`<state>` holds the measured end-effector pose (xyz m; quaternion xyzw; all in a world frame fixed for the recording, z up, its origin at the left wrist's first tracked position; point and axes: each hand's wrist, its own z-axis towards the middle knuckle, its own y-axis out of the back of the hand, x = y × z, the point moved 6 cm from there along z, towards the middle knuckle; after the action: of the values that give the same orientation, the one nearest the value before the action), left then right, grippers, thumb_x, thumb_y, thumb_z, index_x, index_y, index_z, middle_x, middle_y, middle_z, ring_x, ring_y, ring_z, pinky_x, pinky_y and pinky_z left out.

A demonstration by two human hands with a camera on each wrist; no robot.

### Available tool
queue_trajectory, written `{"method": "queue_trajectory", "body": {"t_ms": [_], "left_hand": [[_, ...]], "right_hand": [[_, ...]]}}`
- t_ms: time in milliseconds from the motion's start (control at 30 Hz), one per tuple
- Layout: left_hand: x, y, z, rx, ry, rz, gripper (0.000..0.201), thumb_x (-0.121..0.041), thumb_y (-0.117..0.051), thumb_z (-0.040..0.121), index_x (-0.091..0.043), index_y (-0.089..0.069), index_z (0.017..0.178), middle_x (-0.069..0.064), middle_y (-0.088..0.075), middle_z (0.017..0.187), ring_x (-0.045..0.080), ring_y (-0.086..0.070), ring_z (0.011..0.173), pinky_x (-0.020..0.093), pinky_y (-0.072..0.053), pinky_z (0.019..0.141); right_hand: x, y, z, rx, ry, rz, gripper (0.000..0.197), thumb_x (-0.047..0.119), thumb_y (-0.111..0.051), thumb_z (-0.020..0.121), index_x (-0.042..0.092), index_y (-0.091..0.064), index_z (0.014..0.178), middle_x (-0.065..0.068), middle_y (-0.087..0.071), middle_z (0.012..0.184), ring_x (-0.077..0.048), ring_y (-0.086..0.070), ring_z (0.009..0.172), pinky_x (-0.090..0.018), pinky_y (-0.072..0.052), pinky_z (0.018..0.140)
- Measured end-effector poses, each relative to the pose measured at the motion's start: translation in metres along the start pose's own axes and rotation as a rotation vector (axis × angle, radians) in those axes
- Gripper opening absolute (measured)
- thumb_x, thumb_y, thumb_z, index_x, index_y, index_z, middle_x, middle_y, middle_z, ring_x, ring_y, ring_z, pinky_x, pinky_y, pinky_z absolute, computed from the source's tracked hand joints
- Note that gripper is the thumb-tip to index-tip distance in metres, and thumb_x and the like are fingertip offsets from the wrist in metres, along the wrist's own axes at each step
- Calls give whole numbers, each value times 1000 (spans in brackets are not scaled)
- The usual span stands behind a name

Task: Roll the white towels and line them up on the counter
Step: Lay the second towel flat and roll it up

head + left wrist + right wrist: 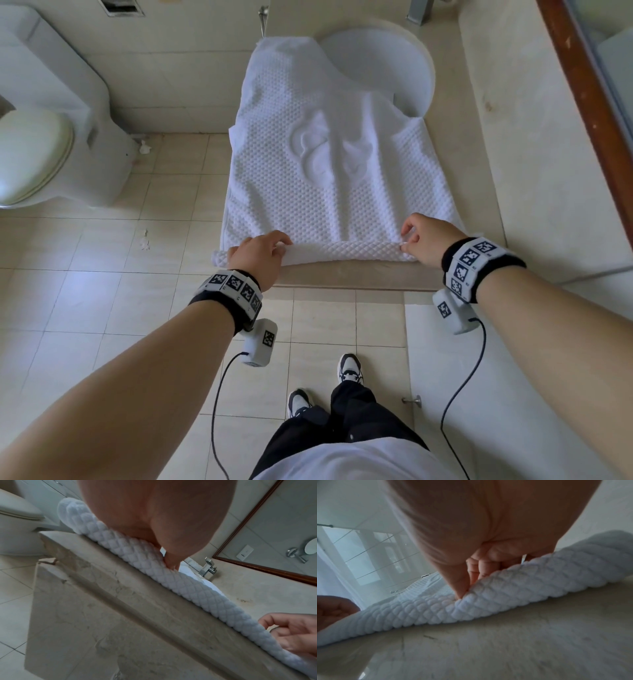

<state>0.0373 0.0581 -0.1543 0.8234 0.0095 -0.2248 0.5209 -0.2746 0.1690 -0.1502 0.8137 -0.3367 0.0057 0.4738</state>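
both hands, left hand and right hand, apparently pinch the rolled near edge of the white towel on the counter.

Towel is covering the sink at its 7 o'clock; toilet is running off frame at 9 o'clock; left hand fingertips are hiding under the roll.

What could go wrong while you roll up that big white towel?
The roll sits right at the counter edge, and the towel's left end hangs past the corner, so it might slip off. The far part drapes over the sink, so it could sag in. The left hand and right hand could roll unevenly.
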Motion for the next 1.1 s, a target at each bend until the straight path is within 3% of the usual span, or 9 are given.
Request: {"method": "queue_trajectory", "body": {"t_ms": [100,200,333,400,533,667,867,1100], "left_hand": [[1,2,3,-59,19,-40,22,-29,-46,99,-41,-63,106,-10,-57,107,16,-52,103,41,-31,99],[-6,7,3,-161,1,-22,20,-21,-60,91,-38,-63,101,-13,-53,105,14,-43,106,39,-33,95],[-30,3,-3,-223,-109,-25,38,5,-50,85,-28,-65,97,-14,-59,88,16,-48,97,37,-42,87],[-32,-3,-5,-221,-98,-78,43,10,-45,84,-24,-66,101,-14,-59,84,15,-48,94,38,-47,85],[-30,-11,-16,-261,-58,-131,33,-5,-45,91,-24,-66,108,-13,-61,94,15,-48,103,39,-42,98],[-30,-20,-28,-286,-93,-164,28,-23,-59,87,-28,-67,114,-15,-56,107,12,-43,112,37,-32,108],[-26,-26,-26,-333,-136,-92,33,-33,-72,88,-26,-71,120,-10,-55,112,17,-44,110,39,-35,106],[-25,-25,-26,-347,-183,-81,25,-29,-63,95,-25,-72,118,-8,-58,113,20,-46,111,42,-38,103]], "right_hand": [[2,4,0,-66,-5,-21,18,36,-64,89,34,-53,104,11,-64,92,-16,-62,86,-38,-54,83],[7,10,-3,-181,22,12,23,29,-72,85,32,-54,99,6,-60,99,-18,-60,88,-38,-55,81],[16,2,-10,-229,74,86,24,9,-61,88,30,-53,96,9,-61,94,-16,-61,83,-36,-55,76],[18,-4,-17,-285,101,103,25,6,-55,88,31,-53,92,12,-62,88,-14,-60,78,-34,-54,71],[21,-15,-30,-376,182,130,14,14,-60,87,24,-58,96,7,-64,87,-16,-59,80,-28,-49,66],[22,-24,-38,-414,252,132,30,17,-71,80,20,-60,108,5,-65,98,-19,-54,96,-29,-47,78],[20,-35,-39,-490,289,80,39,18,-76,82,19,-62,118,1,-67,112,-25,-54,108,-38,-45,95],[23,-46,-39,-629,326,-9,39,25,-77,80,34,-71,117,2,-61,107,-25,-52,102,-43,-42,90]]}}
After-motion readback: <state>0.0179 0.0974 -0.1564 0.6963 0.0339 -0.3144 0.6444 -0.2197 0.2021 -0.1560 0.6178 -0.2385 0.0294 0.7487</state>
